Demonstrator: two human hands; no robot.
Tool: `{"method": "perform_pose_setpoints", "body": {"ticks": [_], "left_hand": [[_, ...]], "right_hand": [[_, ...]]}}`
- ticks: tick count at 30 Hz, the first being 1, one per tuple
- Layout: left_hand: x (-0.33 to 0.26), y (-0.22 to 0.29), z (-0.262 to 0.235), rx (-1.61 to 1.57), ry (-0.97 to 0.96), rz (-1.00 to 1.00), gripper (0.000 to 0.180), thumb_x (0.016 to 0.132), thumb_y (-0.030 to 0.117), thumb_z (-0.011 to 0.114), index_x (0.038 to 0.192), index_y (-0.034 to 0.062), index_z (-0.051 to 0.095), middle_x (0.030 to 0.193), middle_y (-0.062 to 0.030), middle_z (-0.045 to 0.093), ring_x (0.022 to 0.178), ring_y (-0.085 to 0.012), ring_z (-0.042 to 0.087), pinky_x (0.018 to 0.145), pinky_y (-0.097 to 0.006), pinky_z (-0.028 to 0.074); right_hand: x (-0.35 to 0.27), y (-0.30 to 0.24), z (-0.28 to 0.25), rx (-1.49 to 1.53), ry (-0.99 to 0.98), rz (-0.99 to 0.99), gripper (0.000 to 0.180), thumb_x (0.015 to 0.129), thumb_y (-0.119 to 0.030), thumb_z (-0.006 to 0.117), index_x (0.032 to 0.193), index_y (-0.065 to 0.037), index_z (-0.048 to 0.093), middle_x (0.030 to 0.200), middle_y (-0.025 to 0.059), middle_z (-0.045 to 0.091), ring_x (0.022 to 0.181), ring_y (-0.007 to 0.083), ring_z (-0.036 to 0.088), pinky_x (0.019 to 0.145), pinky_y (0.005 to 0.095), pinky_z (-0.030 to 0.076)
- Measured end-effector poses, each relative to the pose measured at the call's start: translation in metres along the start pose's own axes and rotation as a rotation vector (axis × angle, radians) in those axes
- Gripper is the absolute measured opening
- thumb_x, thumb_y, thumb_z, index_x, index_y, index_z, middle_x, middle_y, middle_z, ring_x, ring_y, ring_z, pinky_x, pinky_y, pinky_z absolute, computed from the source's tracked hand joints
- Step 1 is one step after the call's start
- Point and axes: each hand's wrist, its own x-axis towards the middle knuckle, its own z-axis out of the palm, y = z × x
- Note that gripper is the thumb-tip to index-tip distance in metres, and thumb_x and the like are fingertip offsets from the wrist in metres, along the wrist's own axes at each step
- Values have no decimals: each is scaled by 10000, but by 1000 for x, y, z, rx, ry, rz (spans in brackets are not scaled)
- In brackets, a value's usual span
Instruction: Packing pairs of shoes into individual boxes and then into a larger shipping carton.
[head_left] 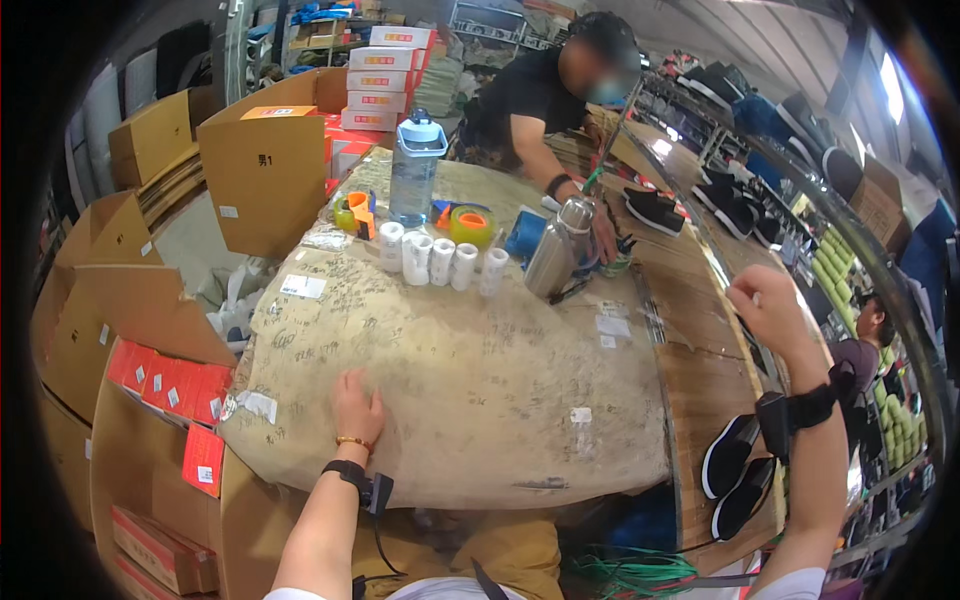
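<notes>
My left hand [357, 408] rests on the covered tabletop [430, 370], its fingers stretched forward and the thumb apart. It holds nothing that I can see. Raised at the right, my right hand [772, 306] is closed with bent fingers above the wooden conveyor edge [705, 350]. A tiny pale spot shows at its fingers; I cannot make out whether that is a held thing. Below this hand, near my forearm, lies a pair of black shoes with white soles [729, 455]. Both wrists carry dark straps with small boxes.
Several white paper rolls [441, 262] stand mid-table, near a blue water bottle [413, 170], a steel flask [560, 250] and tape dispensers [466, 222]. A co-worker [530, 110] leans over the far side. Open cartons [265, 185] and red shoeboxes [165, 385] line the left.
</notes>
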Motion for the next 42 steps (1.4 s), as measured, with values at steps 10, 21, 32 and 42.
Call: {"method": "perform_pose_setpoints", "body": {"ticks": [10, 21, 32, 42], "left_hand": [[12, 26, 15, 560, 279, 1, 587, 864, 355, 544, 1394, 158, 392, 1479, -169, 271, 1387, -307, 210, 1123, -478, 166], [14, 36, 8, 572, 223, -45, 577, 869, 388, 524, 1393, 178, 402, 1486, -164, 265, 1395, -297, 194, 1124, -501, 142], [12, 32, 7, 510, 256, -17, 580, 836, 355, 564, 1362, 146, 435, 1479, -169, 253, 1393, -307, 184, 1112, -507, 147], [12, 32, 5, 523, 209, -68, 587, 853, 393, 537, 1378, 159, 417, 1501, -162, 217, 1408, -294, 149, 1119, -501, 131]], "right_hand": [[2, 13, 78, 136, -110, 50, 116, 759, -143, 643, 735, -30, 640, 713, 137, 624, 666, 316, 604, 602, 385, 476], [41, -43, 217, 126, -597, -27, 641, 808, -111, 531, 1414, -159, 327, 923, 236, 641, 851, 403, 617, 738, 470, 493], [91, -82, 256, 59, -654, 14, 543, 827, -163, 481, 1363, -140, 401, 1028, 231, 639, 952, 393, 619, 800, 485, 487], [68, -78, 262, 61, -782, -7, 285, 853, -254, 510, 1052, -113, 657, 1057, 163, 654, 979, 367, 616, 825, 459, 490]]}}
